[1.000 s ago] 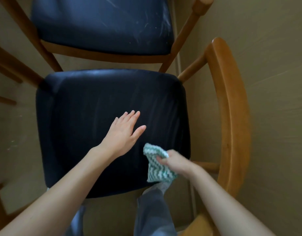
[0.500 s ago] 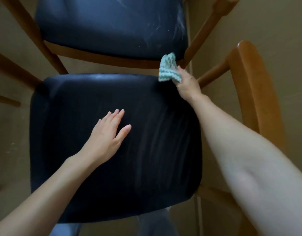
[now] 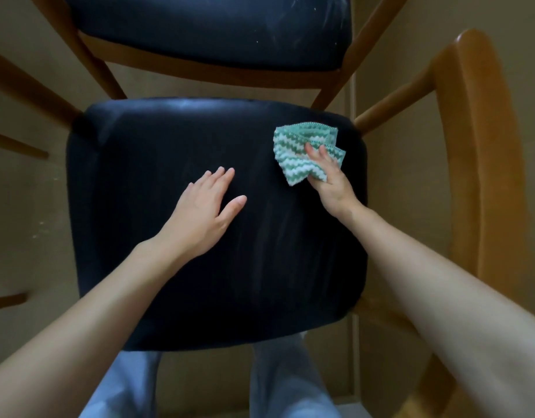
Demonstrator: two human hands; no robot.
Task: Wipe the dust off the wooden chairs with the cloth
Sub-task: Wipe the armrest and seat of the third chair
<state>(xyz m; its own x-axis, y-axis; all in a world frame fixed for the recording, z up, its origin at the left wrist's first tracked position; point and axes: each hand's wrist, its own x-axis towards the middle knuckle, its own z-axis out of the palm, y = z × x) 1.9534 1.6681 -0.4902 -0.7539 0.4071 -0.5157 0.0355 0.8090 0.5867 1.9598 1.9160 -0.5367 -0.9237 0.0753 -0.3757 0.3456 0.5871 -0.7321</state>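
My right hand [image 3: 331, 181] pinches the cloth [image 3: 301, 153] against the seat [image 3: 169, 282], upper right, for wiping; my spread left hand [image 3: 203, 212] braces.

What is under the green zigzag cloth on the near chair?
The dark seat cushion, near its far right corner. The right hand holds the cloth against it. The patch beneath is covered, so any dust there cannot be seen.

Dim room, soft flat light, no hard shadows. A pale sheen lay along the far edge of the near seat [image 3: 184, 104]. Wide lens bowed the chair back [image 3: 483, 182] at right. My right forearm [image 3: 441, 303] looked soft and stretched near the bottom corner; centre was sharp.
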